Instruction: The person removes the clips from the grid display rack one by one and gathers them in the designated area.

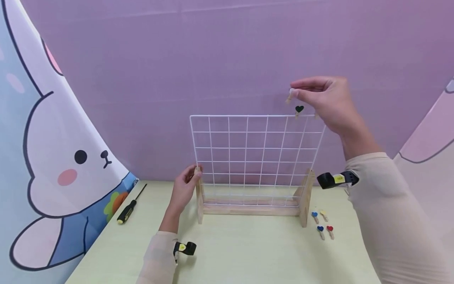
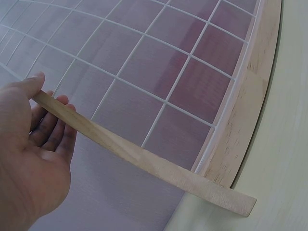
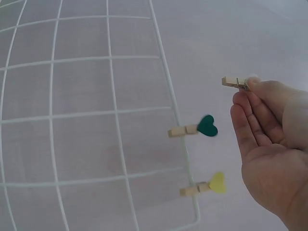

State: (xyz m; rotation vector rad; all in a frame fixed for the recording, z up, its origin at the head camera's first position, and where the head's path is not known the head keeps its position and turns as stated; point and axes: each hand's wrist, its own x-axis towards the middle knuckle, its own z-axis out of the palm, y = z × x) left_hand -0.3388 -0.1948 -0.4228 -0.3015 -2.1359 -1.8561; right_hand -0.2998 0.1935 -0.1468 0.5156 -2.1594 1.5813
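A white wire grid [image 1: 255, 148] stands upright in a wooden stand [image 1: 252, 210] on the table. My left hand [image 1: 183, 187] grips the top of the stand's left upright [image 2: 130, 151], thumb on one side and fingers on the other. Above the grid's top right part, my right hand [image 1: 331, 100] pinches a small wooden clothespin [image 3: 233, 82] between thumb and fingers, apart from the wire. Its decorated end is mostly covered by the thumb. Clipped on the top wire are a clothespin with a green heart [image 3: 208, 126] and one with a yellow heart [image 3: 217, 183].
Several heart clothespins lie right of the stand, among them a red one [image 1: 330, 230], a dark blue one [image 1: 320, 231] and a yellow one [image 1: 324, 215]. A screwdriver [image 1: 129, 211] lies at the table's left edge. Behind hangs a purple cloth [image 1: 227, 59].
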